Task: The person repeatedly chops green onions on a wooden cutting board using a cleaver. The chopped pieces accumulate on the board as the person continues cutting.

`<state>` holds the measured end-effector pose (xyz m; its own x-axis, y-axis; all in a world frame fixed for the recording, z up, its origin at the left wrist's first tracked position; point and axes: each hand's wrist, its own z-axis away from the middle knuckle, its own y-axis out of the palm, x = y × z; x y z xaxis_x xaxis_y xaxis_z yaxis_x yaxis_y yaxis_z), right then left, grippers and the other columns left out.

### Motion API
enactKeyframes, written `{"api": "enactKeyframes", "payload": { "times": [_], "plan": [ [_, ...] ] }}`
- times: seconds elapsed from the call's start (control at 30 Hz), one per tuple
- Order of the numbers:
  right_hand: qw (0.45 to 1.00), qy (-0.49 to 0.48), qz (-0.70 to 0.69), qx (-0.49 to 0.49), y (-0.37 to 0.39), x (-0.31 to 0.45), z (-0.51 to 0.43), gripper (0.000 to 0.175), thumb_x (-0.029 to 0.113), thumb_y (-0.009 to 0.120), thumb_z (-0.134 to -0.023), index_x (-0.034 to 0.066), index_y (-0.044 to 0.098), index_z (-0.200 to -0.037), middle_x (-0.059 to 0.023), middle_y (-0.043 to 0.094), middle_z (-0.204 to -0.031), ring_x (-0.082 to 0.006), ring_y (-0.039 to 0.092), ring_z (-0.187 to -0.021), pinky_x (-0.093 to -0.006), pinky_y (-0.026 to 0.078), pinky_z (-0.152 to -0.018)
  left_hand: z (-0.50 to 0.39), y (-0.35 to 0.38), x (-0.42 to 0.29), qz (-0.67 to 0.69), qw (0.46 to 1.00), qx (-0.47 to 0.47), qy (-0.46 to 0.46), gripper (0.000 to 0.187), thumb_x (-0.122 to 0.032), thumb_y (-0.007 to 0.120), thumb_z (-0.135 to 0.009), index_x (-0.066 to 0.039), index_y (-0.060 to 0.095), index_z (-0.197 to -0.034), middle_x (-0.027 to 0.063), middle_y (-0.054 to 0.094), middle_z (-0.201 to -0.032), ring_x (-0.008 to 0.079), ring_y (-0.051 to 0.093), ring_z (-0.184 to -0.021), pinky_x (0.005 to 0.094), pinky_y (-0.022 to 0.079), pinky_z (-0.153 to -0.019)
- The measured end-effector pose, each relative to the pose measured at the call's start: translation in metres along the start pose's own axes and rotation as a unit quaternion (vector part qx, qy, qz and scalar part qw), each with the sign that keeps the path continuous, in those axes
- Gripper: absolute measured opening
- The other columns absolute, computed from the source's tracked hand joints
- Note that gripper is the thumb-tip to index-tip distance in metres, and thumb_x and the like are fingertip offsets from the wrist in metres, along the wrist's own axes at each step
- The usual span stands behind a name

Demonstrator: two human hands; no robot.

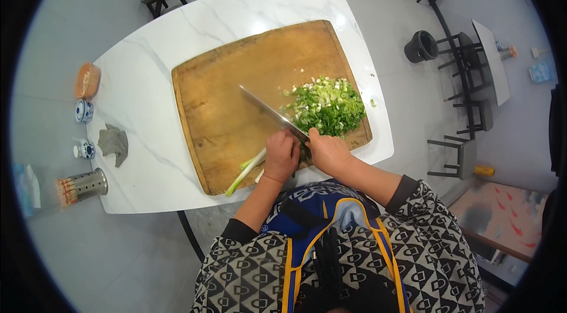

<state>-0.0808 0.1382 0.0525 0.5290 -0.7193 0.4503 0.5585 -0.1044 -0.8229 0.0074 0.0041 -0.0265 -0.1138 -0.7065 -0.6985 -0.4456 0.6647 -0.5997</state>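
Observation:
My right hand point(328, 152) grips the handle of a kitchen knife point(270, 111), whose blade slants up and to the left over a wooden cutting board point(221, 104). Close beside the blade, my left hand point(281, 156) is curled over spring onions, pressing them near the board's front edge. White and pale green onion stalks point(246, 172) stick out to the left of that hand. What lies beneath its fingers is mostly hidden. A heap of chopped spring onion point(328, 107) covers the right part of the board, just beyond my right hand.
The board rests on a white marbled table point(146, 104). Along its left side are an orange basket point(87, 81), a blue-and-white lidded jar point(84, 111), a small matching pot point(86, 150), a grey cloth point(113, 144) and a perforated metal holder point(88, 184). A black bin point(421, 47) stands on the floor.

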Motion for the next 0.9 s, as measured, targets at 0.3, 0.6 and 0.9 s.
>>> {"api": "enactKeyframes", "payload": {
  "times": [0.3, 0.6, 0.9],
  "plan": [
    [0.999, 0.015, 0.006, 0.029, -0.035, -0.005, 0.039, 0.024, 0.02, 0.056, -0.092, 0.0, 0.044, -0.094, -0.025, 0.061, -0.068, -0.0471, 0.06, -0.066, -0.0556, 0.046, -0.06, 0.0, -0.003, -0.003, 0.006, 1.0, -0.002, 0.0, 0.013, -0.004, 0.064, -0.074, -0.006, 0.055, -0.084, 0.0131, 0.055, -0.092, 0.0344, 0.053, -0.086, 0.0436, 0.041, -0.076],
    [1.0, 0.011, 0.008, -0.003, 0.006, 0.008, -0.004, 0.02, 0.019, 0.054, -0.091, 0.0001, 0.046, -0.094, -0.0237, 0.065, -0.072, -0.0425, 0.066, -0.071, -0.0519, 0.051, -0.064, -0.006, -0.01, -0.006, -0.002, 1.0, 0.001, -0.009, 0.015, -0.004, 0.064, -0.074, -0.005, 0.055, -0.086, 0.0138, 0.054, -0.094, 0.035, 0.052, -0.087, 0.0431, 0.042, -0.076],
    [1.0, 0.005, -0.006, -0.006, 0.003, 0.003, -0.004, 0.023, 0.021, 0.056, -0.091, 0.0001, 0.047, -0.096, -0.0253, 0.065, -0.074, -0.0427, 0.066, -0.074, -0.0523, 0.051, -0.066, 0.003, -0.033, -0.032, -0.075, 0.991, 0.104, -0.046, 0.037, -0.003, 0.069, -0.071, -0.005, 0.058, -0.106, 0.014, 0.053, -0.112, 0.0359, 0.051, -0.107, 0.0466, 0.039, -0.093]
  ]
}}
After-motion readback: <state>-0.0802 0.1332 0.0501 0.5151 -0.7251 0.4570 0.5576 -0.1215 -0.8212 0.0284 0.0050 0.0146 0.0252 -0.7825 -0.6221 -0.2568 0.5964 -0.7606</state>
